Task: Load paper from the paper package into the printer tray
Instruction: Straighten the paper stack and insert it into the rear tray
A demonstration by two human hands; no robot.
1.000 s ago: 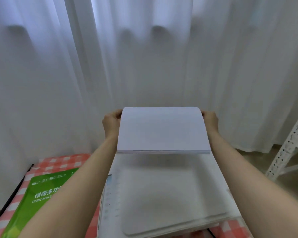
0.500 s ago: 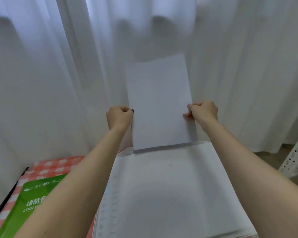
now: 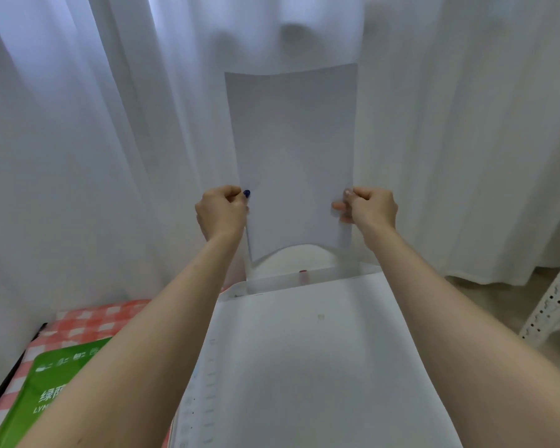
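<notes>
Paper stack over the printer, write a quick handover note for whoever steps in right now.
Left hand: shut on the paper stack's left edge.
Right hand: shut on its right edge.
Stack is upright, bowed, its bottom edge just above the rear feed tray of the white printer.
Green paper package lies left of it on the checked cloth.
Done: paper is out of the package.
Left: lower it into the tray, then let go.

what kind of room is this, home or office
Probably a home room, not an office: sheer white curtains behind, a red checked cloth under the white printer, and a metal shelf rack at right.
</notes>
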